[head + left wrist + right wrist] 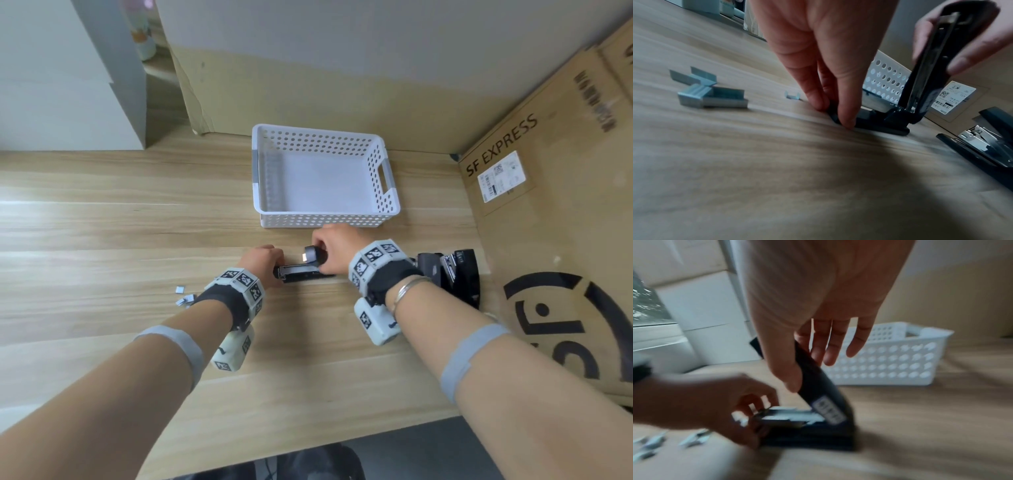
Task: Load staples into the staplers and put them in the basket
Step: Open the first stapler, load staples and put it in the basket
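Left hand point(265, 262) pins stapler point(301, 274) base; right hand point(334, 245) seemingly grips its raised lid

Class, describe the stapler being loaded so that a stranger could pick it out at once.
Find the white perforated plastic basket on the wooden table. Just in front of it lies a black stapler, held by the left hand and right hand. Unlike the other black staplers lying unheld to its right, its top arm is swung upright.
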A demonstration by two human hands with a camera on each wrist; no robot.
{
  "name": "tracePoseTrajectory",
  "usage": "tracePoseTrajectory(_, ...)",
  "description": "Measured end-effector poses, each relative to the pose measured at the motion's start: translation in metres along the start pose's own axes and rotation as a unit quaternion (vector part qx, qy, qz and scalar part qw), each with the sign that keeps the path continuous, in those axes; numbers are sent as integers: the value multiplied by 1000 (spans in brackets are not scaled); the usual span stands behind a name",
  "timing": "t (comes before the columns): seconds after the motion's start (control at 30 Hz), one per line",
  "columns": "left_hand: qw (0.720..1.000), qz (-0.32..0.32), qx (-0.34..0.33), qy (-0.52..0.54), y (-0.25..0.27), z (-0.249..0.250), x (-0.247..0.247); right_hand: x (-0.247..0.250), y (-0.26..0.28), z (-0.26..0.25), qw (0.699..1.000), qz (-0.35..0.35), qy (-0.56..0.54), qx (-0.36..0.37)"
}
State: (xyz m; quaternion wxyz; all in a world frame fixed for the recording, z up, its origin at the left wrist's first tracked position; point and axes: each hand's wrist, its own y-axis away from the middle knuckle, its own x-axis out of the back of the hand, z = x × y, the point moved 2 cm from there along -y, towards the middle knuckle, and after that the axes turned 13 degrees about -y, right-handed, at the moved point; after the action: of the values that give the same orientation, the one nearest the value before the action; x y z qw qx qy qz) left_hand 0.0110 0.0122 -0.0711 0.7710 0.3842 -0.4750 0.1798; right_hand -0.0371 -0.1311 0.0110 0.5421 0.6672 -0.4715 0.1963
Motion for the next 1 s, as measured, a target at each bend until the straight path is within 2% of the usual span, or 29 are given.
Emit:
tracePoseTrajectory(0.17, 1000, 9, 0, 13, 2, -2, -1, -33, -23, -19, 998, -16, 56, 12)
tracePoseTrajectory(0.37, 999, 13, 0, 44, 3, -4, -4, -49, -35, -21, 994, -50, 96, 7)
tracePoseTrajectory(0.6, 1000, -5, -5, 20, 4, 0, 0, -45, -24, -4, 999, -40, -4, -18)
tracePoseTrajectory(0.8, 999, -33, -21, -18, 3, 5, 12, -48, -20, 4, 996, -54, 23, -67)
tracePoseTrajectory(0.9, 999, -23, -42, -25, 4, 6, 28, -39, -18, -2, 993, -77, 33, -88)
tracePoseTrajectory(1.0, 997, -7, -67, -31, 6, 1, 52, -18, -14, -10, 995, -62, 7, -77)
